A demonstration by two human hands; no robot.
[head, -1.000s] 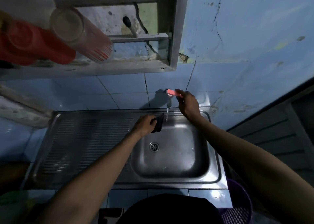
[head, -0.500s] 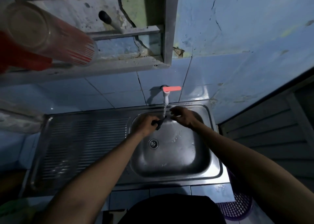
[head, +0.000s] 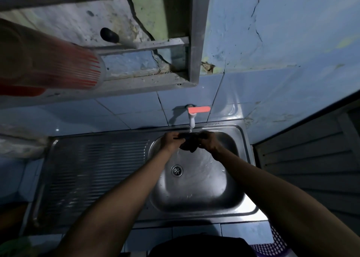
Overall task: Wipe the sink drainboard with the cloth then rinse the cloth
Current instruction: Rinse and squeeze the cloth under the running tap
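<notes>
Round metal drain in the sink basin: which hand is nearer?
Left, narrowly. The left hand is above the round metal drain, slightly left of it; the right hand is above and further right. Both hold the dark cloth under the tap.

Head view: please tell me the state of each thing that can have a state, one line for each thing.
Tap: open, water running onto the cloth.
Cloth: dark, bunched, held under the tap by both hands.
Left hand: closed on the cloth.
Right hand: closed on the cloth.
Sink basin: wet, drain unplugged.
Drainboard: nothing on it.
</notes>
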